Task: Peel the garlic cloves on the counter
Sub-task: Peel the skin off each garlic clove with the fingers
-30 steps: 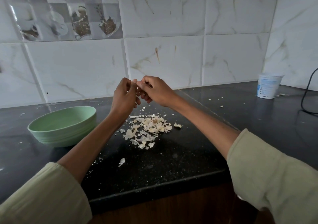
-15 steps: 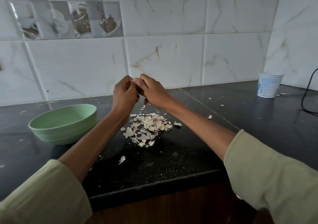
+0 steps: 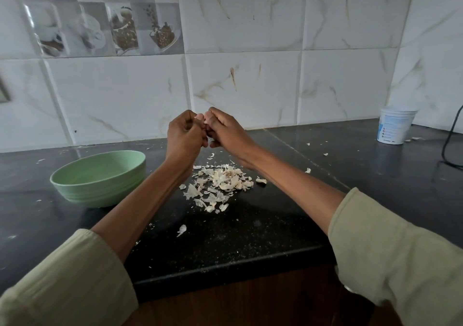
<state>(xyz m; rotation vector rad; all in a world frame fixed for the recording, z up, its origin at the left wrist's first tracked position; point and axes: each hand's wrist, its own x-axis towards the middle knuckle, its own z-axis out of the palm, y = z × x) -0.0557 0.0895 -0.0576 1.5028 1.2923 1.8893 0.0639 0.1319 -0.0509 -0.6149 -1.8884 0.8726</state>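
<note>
- Both hands meet above the counter [image 3: 263,228], over the pile of skins [image 3: 220,182]. The left hand [image 3: 185,137] and the right hand [image 3: 226,131] have their fingers curled in around 1 clove [image 3: 200,118], of which only a pale sliver shows between the fingertips.
- To do this step well, the person likely needs 1 hand to hold the clove steady while the other hand's nail lifts a loose edge of skin and pulls it along the clove, not across it.
- Working right above the pile seems wise, so that the scraps fall together and not into the bowl [image 3: 100,177].
- The hands hide most of the clove, so how much skin is left cannot be told.
- Whether the pile holds unpeeled cloves or only skins is hard to make out.
- The bowl's inside is partly hidden by its near wall; no peeled cloves show there.
</note>
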